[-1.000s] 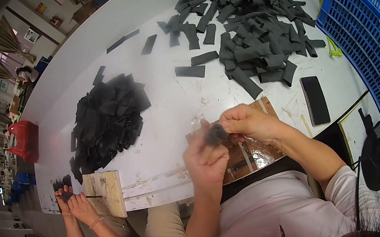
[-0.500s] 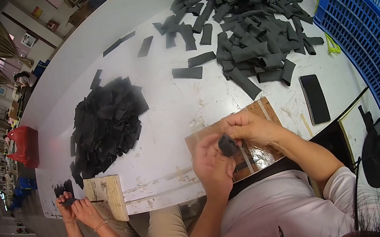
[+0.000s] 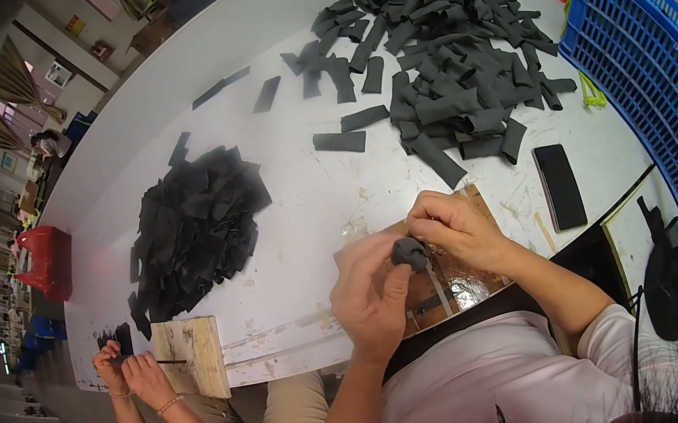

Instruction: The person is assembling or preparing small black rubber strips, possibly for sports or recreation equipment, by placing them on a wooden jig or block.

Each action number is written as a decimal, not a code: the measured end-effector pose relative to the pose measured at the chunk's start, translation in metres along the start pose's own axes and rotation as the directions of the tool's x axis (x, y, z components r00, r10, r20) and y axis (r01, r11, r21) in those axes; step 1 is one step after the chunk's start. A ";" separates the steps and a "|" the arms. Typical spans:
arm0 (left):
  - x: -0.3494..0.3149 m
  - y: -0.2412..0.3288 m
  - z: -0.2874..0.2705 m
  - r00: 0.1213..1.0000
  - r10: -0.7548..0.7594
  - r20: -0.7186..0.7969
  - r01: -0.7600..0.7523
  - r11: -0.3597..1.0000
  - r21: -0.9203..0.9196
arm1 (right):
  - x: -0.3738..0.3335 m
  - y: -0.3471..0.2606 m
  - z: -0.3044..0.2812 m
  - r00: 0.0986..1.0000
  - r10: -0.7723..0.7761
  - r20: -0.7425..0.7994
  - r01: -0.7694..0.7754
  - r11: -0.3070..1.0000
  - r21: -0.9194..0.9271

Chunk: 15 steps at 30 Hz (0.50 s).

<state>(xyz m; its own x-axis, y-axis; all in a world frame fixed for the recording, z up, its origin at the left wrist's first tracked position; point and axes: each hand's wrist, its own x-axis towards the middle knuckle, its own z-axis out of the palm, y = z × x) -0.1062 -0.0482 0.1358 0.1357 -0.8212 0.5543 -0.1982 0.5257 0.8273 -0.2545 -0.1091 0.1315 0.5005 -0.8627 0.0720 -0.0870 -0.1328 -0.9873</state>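
Over the brown board [image 3: 464, 289], the left hand [image 3: 369, 296] grasps a dark grey fabric roll [image 3: 409, 255] between thumb and fingers, while the right hand [image 3: 456, 232] pinches its upper edge at one o'clock. Out from the hands, a black phone [image 3: 560, 187] lies near at half past two and a heap of flat black pieces [image 3: 203, 230] at ten o'clock; farther off, a blue crate [image 3: 648, 75] stands at two and a pile of dark grey tubes [image 3: 457, 57] spreads at one o'clock.
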 end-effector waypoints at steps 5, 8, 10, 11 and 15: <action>0.004 0.010 0.010 0.987 -0.109 -0.116 0.065 0.942 -0.330 | -0.003 -0.037 0.001 0.903 -0.417 0.108 0.404 0.731 -0.550; 0.006 0.017 0.010 0.932 -0.272 -0.241 0.068 0.782 -0.620 | -0.002 -0.045 0.004 0.855 -0.469 0.222 0.450 0.456 -0.768; 0.003 0.010 0.003 0.904 -0.316 -0.289 0.106 0.818 -0.565 | -0.001 -0.033 0.003 0.881 -0.400 0.252 0.430 0.455 -0.780; -0.005 0.000 0.000 0.907 -0.362 -0.216 0.171 0.785 -0.596 | -0.001 -0.022 0.006 0.883 -0.396 0.250 0.426 0.457 -0.780; -0.012 -0.012 0.008 0.949 -0.305 -0.078 0.231 0.844 -0.485 | -0.006 -0.001 0.011 0.891 -0.436 0.128 0.412 0.655 -0.634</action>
<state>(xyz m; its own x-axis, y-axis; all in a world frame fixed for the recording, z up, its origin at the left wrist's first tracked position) -0.1129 -0.0465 0.1191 0.2646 -0.9225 0.2810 0.3346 0.3611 0.8705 -0.2484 -0.0984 0.1303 0.5941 -0.6480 0.4765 -0.3966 -0.7514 -0.5274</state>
